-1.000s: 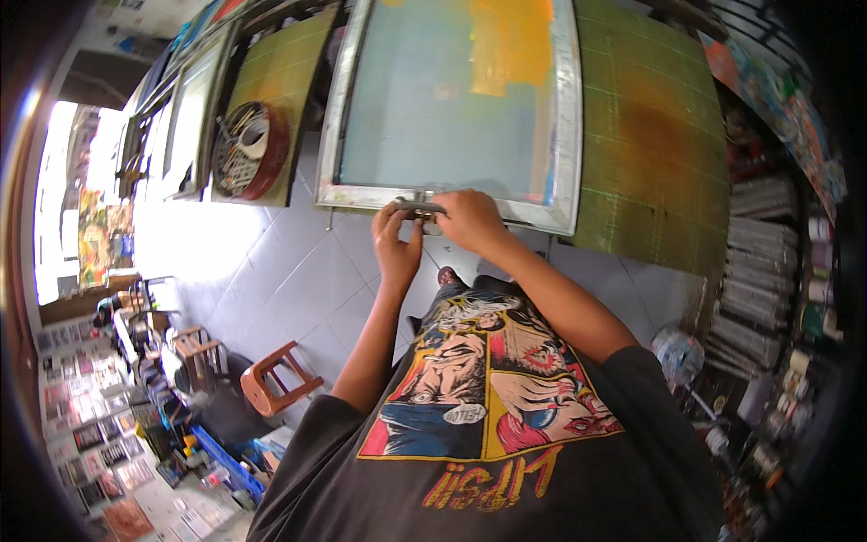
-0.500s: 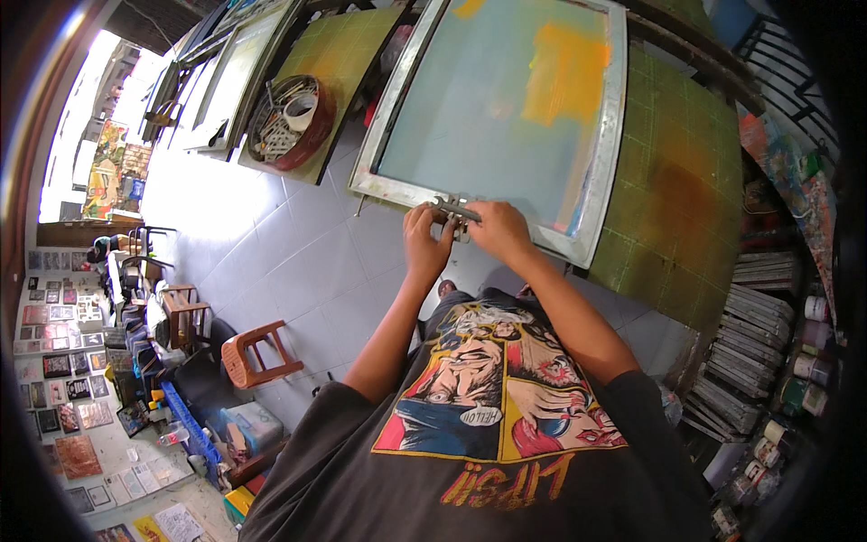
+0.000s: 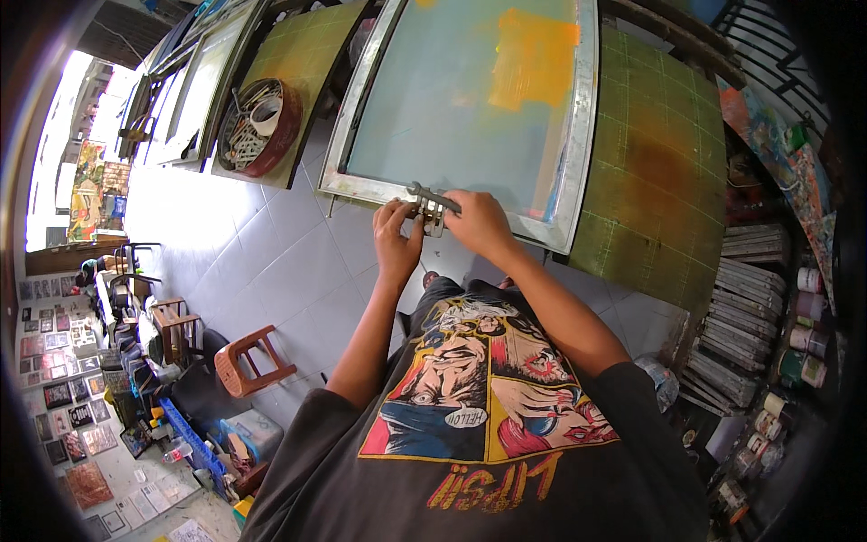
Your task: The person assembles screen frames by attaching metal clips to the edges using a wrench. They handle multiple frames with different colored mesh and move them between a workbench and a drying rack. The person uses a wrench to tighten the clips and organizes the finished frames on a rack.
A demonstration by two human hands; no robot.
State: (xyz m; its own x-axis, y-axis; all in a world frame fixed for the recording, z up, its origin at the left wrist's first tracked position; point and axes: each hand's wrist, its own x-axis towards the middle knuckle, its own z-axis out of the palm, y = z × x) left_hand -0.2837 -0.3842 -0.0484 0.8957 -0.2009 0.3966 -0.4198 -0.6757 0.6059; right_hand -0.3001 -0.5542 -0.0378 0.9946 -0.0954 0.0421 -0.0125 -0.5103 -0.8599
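Note:
My right hand point(image 3: 480, 222) is closed around a grey metal wrench point(image 3: 436, 198), whose open jaw points up and left. Just below the wrench is a small metal clamp point(image 3: 433, 219) at the near edge of a silk-screen frame point(image 3: 357, 186). My left hand point(image 3: 396, 237) pinches the left side of this clamp between thumb and fingers. The frame has pale blue-grey mesh with an orange-yellow patch at upper right. How the wrench meets the clamp's bolt is hidden by my fingers.
Green boards point(image 3: 659, 181) lie beside and beneath the frame. A round reddish tray point(image 3: 287, 131) of small parts and a tape roll point(image 3: 265, 116) sits at left. A brown stool point(image 3: 237, 369) stands on the tiled floor. Stacked frames point(image 3: 736, 339) and paint jars point(image 3: 802, 369) line the right.
The whole view has shifted, so the frame and hands appear farther left. The wrench has turned slightly, and its open jaw shows more clearly. Both hands keep their holds.

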